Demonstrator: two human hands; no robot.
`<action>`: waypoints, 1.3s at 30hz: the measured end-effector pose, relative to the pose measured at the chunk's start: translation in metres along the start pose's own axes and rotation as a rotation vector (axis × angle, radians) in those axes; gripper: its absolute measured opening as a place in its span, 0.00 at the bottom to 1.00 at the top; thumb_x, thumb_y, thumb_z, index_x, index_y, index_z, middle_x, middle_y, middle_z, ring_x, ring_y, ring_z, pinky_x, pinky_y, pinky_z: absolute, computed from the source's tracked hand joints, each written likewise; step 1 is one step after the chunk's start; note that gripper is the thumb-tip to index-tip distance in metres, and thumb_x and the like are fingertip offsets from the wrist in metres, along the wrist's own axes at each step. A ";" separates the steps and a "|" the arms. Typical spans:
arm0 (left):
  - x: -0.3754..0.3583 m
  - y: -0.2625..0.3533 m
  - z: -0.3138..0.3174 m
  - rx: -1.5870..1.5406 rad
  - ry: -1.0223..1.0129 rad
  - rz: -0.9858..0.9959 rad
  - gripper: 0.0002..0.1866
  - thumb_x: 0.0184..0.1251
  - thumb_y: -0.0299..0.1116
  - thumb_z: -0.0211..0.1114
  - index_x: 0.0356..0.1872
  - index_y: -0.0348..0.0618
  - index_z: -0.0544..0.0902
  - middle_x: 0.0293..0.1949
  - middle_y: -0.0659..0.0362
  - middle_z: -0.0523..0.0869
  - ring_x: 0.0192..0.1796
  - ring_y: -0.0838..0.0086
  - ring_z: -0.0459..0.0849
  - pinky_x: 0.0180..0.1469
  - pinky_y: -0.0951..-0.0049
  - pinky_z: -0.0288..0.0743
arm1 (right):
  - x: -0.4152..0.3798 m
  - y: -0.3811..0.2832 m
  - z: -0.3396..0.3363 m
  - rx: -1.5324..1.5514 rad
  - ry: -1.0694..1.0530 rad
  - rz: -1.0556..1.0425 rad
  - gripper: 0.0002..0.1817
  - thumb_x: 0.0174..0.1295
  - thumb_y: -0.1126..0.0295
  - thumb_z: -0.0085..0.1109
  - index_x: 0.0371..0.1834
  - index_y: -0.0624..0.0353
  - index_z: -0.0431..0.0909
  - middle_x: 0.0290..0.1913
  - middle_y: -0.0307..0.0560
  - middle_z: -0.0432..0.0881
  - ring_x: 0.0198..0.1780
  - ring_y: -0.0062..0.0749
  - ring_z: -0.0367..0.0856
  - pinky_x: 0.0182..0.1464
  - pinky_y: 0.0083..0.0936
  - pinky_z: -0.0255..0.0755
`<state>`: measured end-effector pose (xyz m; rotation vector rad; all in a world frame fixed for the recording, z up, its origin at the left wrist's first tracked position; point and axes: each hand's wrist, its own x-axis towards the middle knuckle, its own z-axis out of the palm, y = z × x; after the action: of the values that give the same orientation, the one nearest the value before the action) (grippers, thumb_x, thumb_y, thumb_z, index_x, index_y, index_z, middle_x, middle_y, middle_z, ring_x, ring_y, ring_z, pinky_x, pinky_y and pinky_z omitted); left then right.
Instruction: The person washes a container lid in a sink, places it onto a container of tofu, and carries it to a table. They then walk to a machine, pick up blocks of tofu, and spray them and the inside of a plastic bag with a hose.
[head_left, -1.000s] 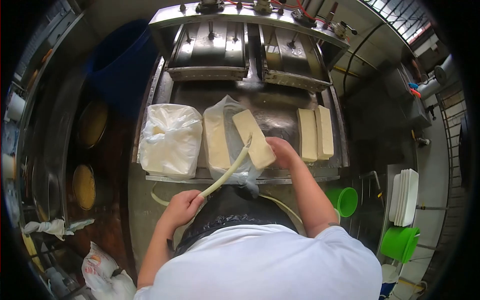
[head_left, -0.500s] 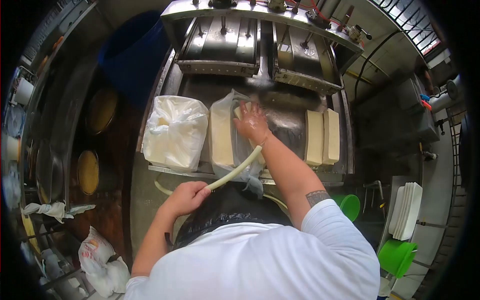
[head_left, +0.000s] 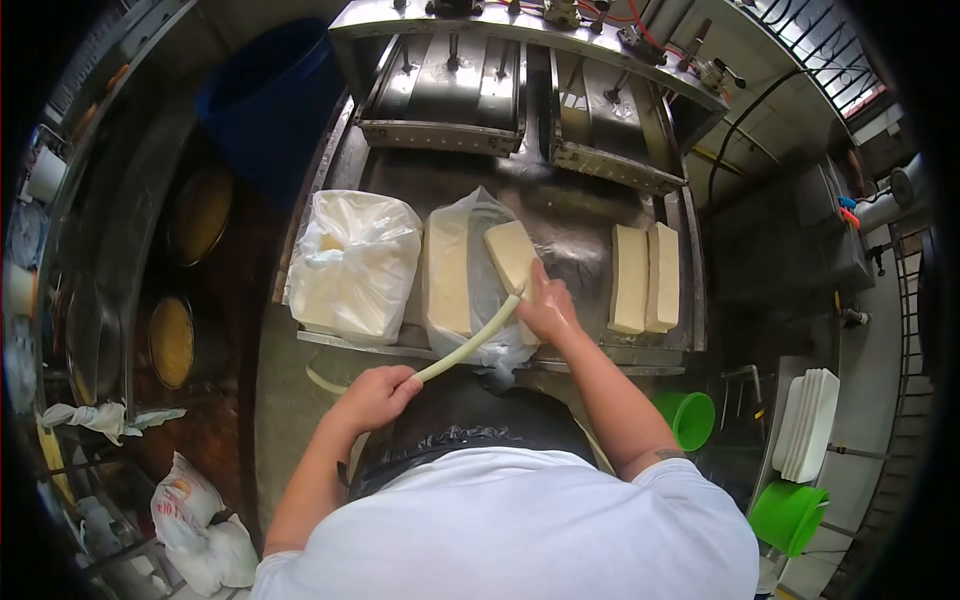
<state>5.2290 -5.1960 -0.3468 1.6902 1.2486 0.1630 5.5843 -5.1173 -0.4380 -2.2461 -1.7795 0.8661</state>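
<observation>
My left hand (head_left: 378, 398) is closed around a pale, flexible hose (head_left: 465, 350). The hose's free end points up and right toward a cream-coloured, cheese-like block (head_left: 511, 252). This block leans at a slant in an opened clear plastic bag (head_left: 483, 262). My right hand (head_left: 549, 304) grips the block's right side near the hose end; some of its fingers are hidden. Left of it, a second long block (head_left: 447, 275) sits under the bag's film. Farther left stands a block wrapped in a tied plastic bag (head_left: 357, 265).
Two more pale blocks (head_left: 629, 280) stand at the right of the metal table (head_left: 575, 215). Metal press frames (head_left: 440, 135) stand at its back. A blue barrel (head_left: 270, 110) is at the left, and a green bucket (head_left: 688, 418) is at the right.
My right hand has slid from the block's top down toward me and to its right side. The block now shows more and leans rightward. My left hand stays on the hose.
</observation>
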 end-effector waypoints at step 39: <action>-0.014 0.002 -0.007 0.041 -0.030 0.024 0.16 0.80 0.42 0.62 0.45 0.37 0.87 0.37 0.43 0.88 0.41 0.48 0.86 0.46 0.55 0.79 | 0.053 0.029 0.019 0.220 0.216 -0.031 0.51 0.62 0.52 0.67 0.89 0.52 0.58 0.59 0.58 0.83 0.54 0.50 0.84 0.63 0.38 0.79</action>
<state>5.2199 -5.2029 -0.3360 1.7372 1.2168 0.1272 5.6059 -5.0806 -0.4847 -2.0794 -1.5397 0.7408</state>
